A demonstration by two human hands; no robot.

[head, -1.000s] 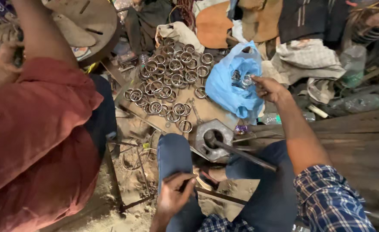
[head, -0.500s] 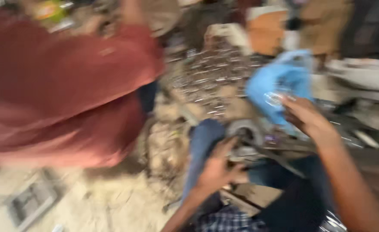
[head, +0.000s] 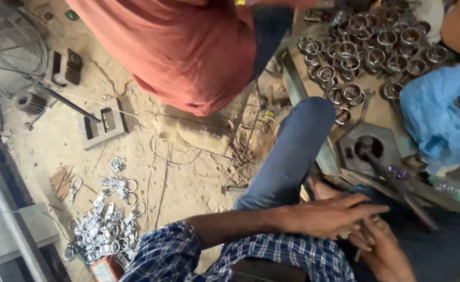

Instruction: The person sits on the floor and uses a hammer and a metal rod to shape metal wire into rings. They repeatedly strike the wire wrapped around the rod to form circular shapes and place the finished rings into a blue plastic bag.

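Change since earlier: view has swung left and down, so the sandy floor [head: 151, 172] now fills the left side; the right hand, which was up at the blue plastic bag a second ago, has come down to meet the left hand low in the frame.
Left hand: left hand [head: 329, 214] lies flat across the lap, palm down, fingers stretched out and pointing right, covering the spot where the two hands meet.
Right hand: right hand [head: 384, 253] sits just under and to the right of the left one, fingers curled narrow around something small and dark; what it is cannot be made out.
Key relation: long dark metal lever [head: 397, 185] runs from the hexagonal metal block [head: 368, 149] down and to the right, its long axis slanting toward the lower right; it passes just above both hands, and the left hand's fingertips are the nearer to it.
Blue plastic bag: blue plastic bag [head: 439, 117] rests at the right edge, up and right of both hands, well apart from them, with metal pieces showing in its mouth.
Ring parts: rows of metal rings [head: 368, 55] stand on a board at the top right, beyond the block.
Other person: a person in a red shirt [head: 188, 52] bends over at the top centre.
Floor pile: shiny snap hooks [head: 104, 219] lie heaped at the lower left, beside a dark machine frame.
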